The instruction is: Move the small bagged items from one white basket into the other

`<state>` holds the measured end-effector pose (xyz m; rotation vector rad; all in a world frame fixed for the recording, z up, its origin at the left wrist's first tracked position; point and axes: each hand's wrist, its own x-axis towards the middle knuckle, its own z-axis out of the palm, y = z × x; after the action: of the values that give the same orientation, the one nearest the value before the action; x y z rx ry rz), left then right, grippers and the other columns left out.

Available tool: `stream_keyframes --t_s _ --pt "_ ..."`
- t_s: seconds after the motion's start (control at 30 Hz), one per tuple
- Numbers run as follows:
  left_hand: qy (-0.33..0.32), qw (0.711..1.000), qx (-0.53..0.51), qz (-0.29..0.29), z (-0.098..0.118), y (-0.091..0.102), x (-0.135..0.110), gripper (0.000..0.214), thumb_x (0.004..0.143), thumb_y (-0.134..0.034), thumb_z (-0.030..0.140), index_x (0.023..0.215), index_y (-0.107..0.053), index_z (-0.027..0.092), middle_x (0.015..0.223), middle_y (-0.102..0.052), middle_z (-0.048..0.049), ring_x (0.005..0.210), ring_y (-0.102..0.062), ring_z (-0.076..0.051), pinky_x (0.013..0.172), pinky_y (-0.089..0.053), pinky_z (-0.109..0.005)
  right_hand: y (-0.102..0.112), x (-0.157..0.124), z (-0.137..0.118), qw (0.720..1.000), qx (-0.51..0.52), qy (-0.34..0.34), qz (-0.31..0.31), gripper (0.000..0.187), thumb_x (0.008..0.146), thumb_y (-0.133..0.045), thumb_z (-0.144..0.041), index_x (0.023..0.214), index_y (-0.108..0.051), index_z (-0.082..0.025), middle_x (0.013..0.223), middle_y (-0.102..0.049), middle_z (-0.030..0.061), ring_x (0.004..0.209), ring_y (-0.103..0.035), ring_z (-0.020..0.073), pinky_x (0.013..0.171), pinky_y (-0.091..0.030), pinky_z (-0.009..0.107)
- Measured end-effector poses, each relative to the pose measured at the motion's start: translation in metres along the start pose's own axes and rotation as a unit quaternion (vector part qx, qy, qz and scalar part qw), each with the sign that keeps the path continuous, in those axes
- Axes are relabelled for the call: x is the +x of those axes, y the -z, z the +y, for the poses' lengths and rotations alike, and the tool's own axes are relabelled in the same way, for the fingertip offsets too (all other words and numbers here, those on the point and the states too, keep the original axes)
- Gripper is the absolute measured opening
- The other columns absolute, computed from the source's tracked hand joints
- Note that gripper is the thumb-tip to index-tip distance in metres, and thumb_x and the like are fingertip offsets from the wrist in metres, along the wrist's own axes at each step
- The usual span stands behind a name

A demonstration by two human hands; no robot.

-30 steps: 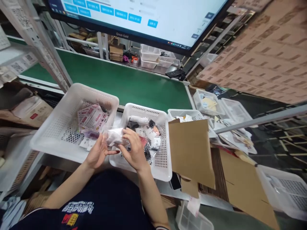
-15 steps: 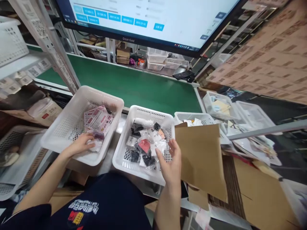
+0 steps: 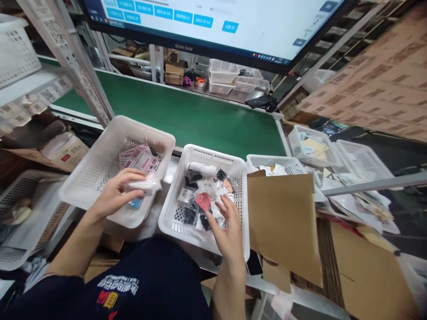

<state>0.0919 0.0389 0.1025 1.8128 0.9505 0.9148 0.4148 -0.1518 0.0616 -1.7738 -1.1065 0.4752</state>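
Observation:
My left hand is closed round a white packet in clear wrap, held above the left white basket. Under it lie pink-and-white printed cards and a small blue item. My right hand, fingers apart and holding nothing visible, hovers at the right side of the second white basket. Inside that basket are several small clear-bagged items, among them a red piece and a black one. Whether my right fingertips touch any bag I cannot tell.
A green conveyor belt runs behind the baskets, below a monitor. Cardboard sheets stand to the right of the second basket. A metal post rises at the left, and another white basket sits beyond the cardboard.
My left hand has lifted a white packet from the left basket and moved right with it. My right hand has shifted left, further over the second basket.

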Motion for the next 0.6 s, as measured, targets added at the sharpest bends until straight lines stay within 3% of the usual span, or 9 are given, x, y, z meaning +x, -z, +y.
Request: stream_keyframes --t_s 0.07,0.13,0.27,0.37,0.47,0.6 --pt "0.013 0.994 -0.022 -0.105 0.001 -0.009 0.01 0.048 0.083 -0.088 0.044 0.129 -0.081 0.031 0.139 -0.073 -0.0117 0.134 -0.065 -0.035 0.114 -0.053 -0.041 -0.001 0.0 0.0 1.0 -0.002 0.012 -0.013 0.06 0.1 -0.074 -0.051 0.154 -0.057 -0.029 0.165 -0.049 0.0188 0.133 -0.07 0.0368 0.111 -0.06 0.062" --pt "0.025 0.99 0.026 -0.135 -0.017 -0.011 0.019 0.053 0.084 -0.084 0.039 0.136 -0.077 0.031 0.146 -0.07 -0.0125 0.138 -0.061 -0.038 0.121 -0.048 -0.047 0.001 -0.001 0.002 1.0 -0.002 0.017 -0.012 0.061 0.1 -0.075 -0.048 0.155 -0.056 -0.03 0.166 -0.047 0.018 0.133 -0.069 0.0363 0.111 -0.06 0.061" --pt "0.069 0.971 0.176 -0.145 -0.082 -0.003 0.023 0.044 0.061 -0.084 0.024 0.105 -0.082 0.024 0.116 -0.075 -0.0163 0.117 -0.065 -0.044 0.115 -0.045 -0.061 0.005 -0.003 0.01 1.0 0.0 0.004 0.019 0.059 0.099 -0.075 -0.05 0.152 -0.059 -0.028 0.163 -0.051 0.0185 0.131 -0.071 0.0359 0.111 -0.06 0.062" --pt "0.097 0.965 0.187 -0.155 -0.116 -0.004 0.016 0.024 0.056 -0.083 0.023 0.079 -0.074 0.024 0.089 -0.069 -0.0126 0.102 -0.066 -0.041 0.106 -0.049 -0.058 0.001 -0.003 0.01 1.0 -0.005 0.008 0.016 0.059 0.1 -0.074 -0.05 0.152 -0.059 -0.027 0.164 -0.049 0.0196 0.13 -0.071 0.0353 0.11 -0.061 0.06" --pt "0.092 0.966 0.168 -0.173 -0.12 0.001 0.011 0.02 0.061 -0.084 0.028 0.064 -0.064 0.025 0.074 -0.059 -0.0087 0.093 -0.064 -0.036 0.101 -0.05 -0.053 -0.003 -0.006 0.009 1.0 -0.017 0.022 -0.007 0.058 0.101 -0.073 -0.047 0.154 -0.058 -0.029 0.166 -0.047 0.0197 0.131 -0.071 0.0352 0.108 -0.063 0.059" --pt "0.063 0.967 0.206 -0.135 -0.085 0.033 0.014 0.027 0.065 -0.092 0.04 0.074 -0.073 0.024 0.086 -0.063 -0.0087 0.091 -0.062 -0.031 0.1 -0.051 -0.046 -0.003 -0.017 0.016 0.999 -0.034 0.028 -0.026 0.059 0.102 -0.074 -0.043 0.157 -0.057 -0.033 0.166 -0.048 0.0175 0.13 -0.071 0.0347 0.109 -0.063 0.061"
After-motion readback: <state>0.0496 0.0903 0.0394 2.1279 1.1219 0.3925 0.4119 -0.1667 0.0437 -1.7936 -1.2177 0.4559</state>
